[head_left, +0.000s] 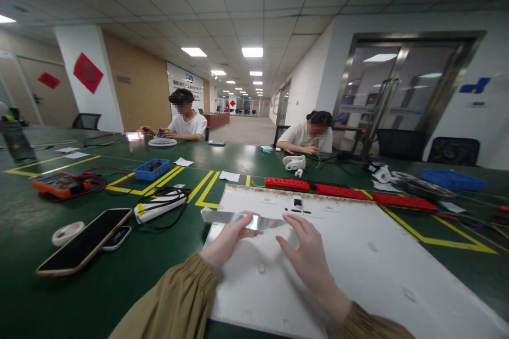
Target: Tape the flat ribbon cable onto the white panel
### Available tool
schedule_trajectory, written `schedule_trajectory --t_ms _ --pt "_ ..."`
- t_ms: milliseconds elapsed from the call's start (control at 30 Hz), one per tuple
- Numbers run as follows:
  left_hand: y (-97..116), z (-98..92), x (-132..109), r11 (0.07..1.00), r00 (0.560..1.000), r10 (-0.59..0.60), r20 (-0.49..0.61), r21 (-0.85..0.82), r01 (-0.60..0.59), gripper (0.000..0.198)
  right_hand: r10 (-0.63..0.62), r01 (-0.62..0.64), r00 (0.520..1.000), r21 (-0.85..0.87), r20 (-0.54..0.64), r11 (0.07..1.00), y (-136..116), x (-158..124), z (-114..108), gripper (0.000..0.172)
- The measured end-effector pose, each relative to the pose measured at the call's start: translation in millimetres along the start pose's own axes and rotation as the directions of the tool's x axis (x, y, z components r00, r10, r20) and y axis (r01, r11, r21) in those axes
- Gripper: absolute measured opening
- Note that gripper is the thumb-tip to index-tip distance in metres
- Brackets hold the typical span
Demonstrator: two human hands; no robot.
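Note:
A shiny silver strip [267, 222], like foil tape, is held level above a large white panel [358, 270]. My left hand [230, 237] pinches the strip near its middle, and its paler left end sticks out past the fingers. At the strip's right end is my right hand [308, 243], its thumb apart from the fingers. Those fingertips reach the strip's end, though whether they touch it I cannot tell. The panel has small slots and clips along its far part and lies on the green table [159, 296].
A smartphone [87, 241], a white power strip [161, 205], an orange multimeter [63, 184] and a blue tray [151, 169] are on the left. Red bars [342, 192] line the panel's far edge. Across the table sit two people, one [189, 124] left, one [308, 135] right.

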State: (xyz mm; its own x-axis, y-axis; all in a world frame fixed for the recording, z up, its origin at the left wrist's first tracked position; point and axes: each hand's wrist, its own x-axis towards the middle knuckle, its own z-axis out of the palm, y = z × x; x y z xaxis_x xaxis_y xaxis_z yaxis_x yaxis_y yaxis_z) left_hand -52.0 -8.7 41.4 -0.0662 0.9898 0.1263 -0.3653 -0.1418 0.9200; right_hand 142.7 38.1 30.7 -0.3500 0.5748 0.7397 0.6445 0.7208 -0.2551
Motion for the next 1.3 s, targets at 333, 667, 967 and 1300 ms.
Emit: schedule_trajectory --t_ms 333,667,967,1300 --pt "-3 -2.7 -5 0.819 0.937 0.35 -0.012 0.489 -0.299 0.028 0.191 -0.212 0.977 0.315 0.096 0.925 1 -2 6 0.04" --pt "2 -2.8 -10 0.254 0.745 0.284 0.604 0.702 -0.666 0.031 0.285 -0.336 0.942 0.532 0.179 0.777 -3 -4 11 0.058" --pt "-8 -2.0 -3 -0.249 0.418 0.463 0.782 0.567 -0.785 0.022 0.112 -0.108 0.994 0.457 0.017 0.883 -5 -4 8 0.034" --pt "-7 2.9 -11 -0.073 0.616 0.386 0.687 0.688 -0.722 0.024 0.045 -0.049 0.999 0.438 0.018 0.898 -13 -3 1 0.018"
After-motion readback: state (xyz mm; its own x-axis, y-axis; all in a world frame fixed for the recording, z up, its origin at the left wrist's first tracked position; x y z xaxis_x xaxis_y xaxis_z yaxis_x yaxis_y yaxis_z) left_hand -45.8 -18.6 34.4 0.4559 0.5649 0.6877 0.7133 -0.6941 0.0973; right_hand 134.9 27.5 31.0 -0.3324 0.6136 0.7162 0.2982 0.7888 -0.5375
